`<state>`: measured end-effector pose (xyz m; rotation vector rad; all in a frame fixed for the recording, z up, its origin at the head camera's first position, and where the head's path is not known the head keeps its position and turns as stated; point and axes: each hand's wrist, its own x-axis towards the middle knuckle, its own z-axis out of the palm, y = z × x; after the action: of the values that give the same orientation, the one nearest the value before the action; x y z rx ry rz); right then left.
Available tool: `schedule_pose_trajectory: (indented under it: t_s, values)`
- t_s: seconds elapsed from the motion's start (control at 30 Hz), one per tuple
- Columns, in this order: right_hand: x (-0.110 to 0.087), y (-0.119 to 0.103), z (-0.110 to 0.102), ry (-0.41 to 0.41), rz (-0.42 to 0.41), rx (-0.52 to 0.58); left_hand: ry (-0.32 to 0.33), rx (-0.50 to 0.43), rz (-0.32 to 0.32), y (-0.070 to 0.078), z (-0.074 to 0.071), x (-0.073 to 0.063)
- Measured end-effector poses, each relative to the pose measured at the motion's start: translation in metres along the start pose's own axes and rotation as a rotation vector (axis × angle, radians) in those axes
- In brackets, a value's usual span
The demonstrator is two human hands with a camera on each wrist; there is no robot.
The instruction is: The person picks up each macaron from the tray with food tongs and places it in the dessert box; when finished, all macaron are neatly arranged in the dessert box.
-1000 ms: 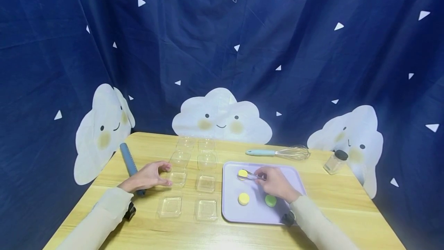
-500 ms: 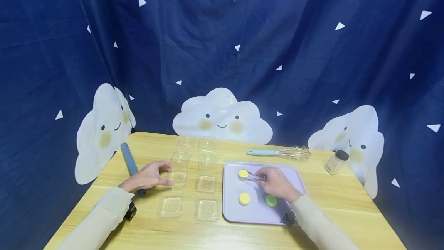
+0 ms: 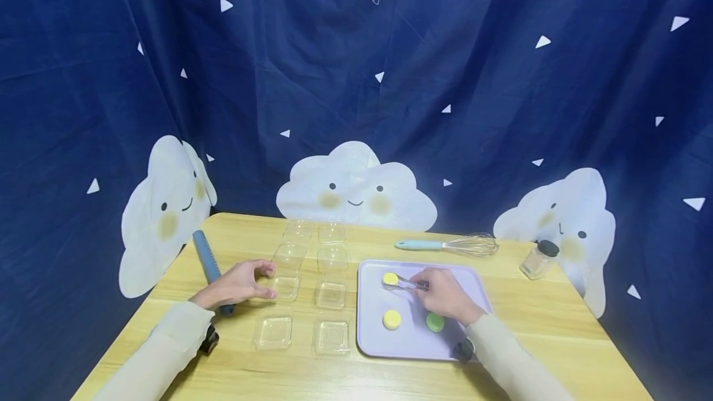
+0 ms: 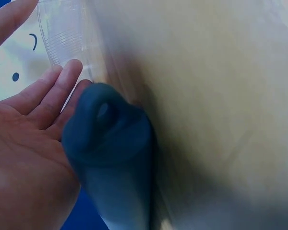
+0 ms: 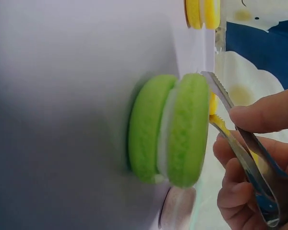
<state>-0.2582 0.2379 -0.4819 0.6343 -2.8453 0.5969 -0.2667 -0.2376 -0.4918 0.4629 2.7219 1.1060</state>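
Observation:
My right hand [image 3: 445,294] pinches metal tongs [image 5: 249,158] between thumb and fingers above the lilac tray [image 3: 367,346]. In the head view the tongs' tips lie around the far yellow macaron [image 3: 390,279]. The right wrist view mostly hides that macaron behind a green macaron [image 5: 189,129]. Nearer the tray's front lies a second yellow macaron [image 3: 392,319]. A pinkish-brown round thing [image 5: 178,208] shows low in the right wrist view. My left hand [image 3: 239,282] has its fingers and thumb spread at the left side of a clear plastic box [image 3: 286,287]; contact is hard to tell.
Several clear plastic boxes [image 3: 332,294] stand in two columns left of the tray. A blue-grey rod-like tool [image 3: 207,255] lies under the left forearm's side. Behind the tray lies a whisk [image 3: 445,245]; a black-lidded jar [image 3: 539,260] tilts at the right.
The tongs' tips have shifted slightly about the far yellow macaron, which sits at a slightly different angle. My left hand has stayed where it was.

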Motion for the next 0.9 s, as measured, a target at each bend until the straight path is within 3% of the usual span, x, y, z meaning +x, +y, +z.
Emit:
schedule_pose_trajectory:
  t_s: [0.73, 0.9]
  values:
    - [0.0007, -0.0047, -0.001, 0.071, 0.096, 0.014, -0.007, -0.008, 0.012, -0.0029, -0.0001, 0.0022]
    - [0.003, -0.0061, -0.0036, 0.118, 0.1, 0.019, -0.005, 0.001, 0.016, -0.0024, 0.0013, 0.0026]
